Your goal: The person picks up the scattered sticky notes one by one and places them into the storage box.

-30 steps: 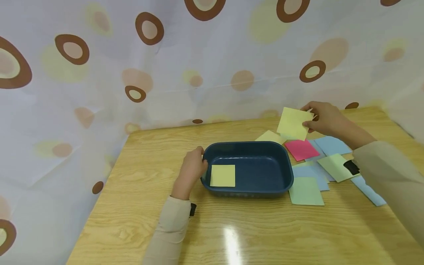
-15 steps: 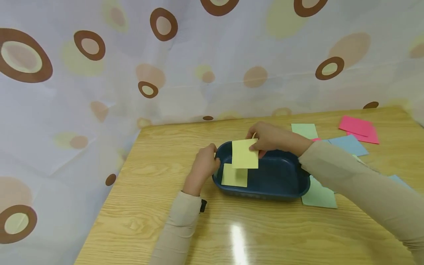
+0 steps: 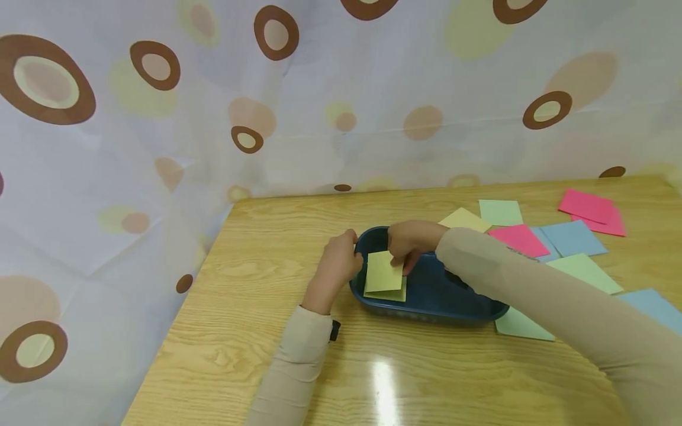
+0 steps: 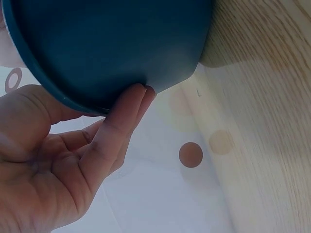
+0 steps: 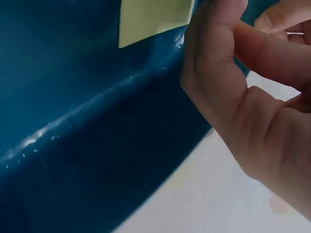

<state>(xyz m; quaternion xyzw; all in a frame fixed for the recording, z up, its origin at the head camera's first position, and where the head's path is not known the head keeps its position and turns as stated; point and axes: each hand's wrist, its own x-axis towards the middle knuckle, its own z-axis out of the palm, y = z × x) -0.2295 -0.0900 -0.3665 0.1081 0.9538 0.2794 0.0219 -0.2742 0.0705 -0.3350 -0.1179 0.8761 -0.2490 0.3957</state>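
Note:
A dark blue plastic tray [image 3: 434, 290] with raised walls sits on the table in the head view. My left hand [image 3: 334, 263] grips its left end, thumb on the rim and fingers against the outside wall [image 4: 112, 43] in the left wrist view. Inside the tray, my right hand [image 3: 414, 238] pinches a yellow sticky note [image 3: 383, 271] by its right side. That note is over another yellow sticky note [image 3: 396, 296], which shows only along its lower and right edges. The right wrist view has my right hand [image 5: 243, 87] near the tray floor; its fingertips are partly hidden.
Loose sticky notes lie right of and behind the tray: a yellow one [image 3: 465, 219], pink ones [image 3: 586, 205] [image 3: 519, 239], blue ones [image 3: 575, 238] and green ones [image 3: 583, 272]. My right sleeve covers some of them. A patterned curtain [image 3: 298, 165] hangs behind the wooden table [image 3: 256, 254].
My right hand has carried the yellow sticky note leftward from the loose notes, then down into the tray above the other yellow one. The left hand keeps its grip on the tray.

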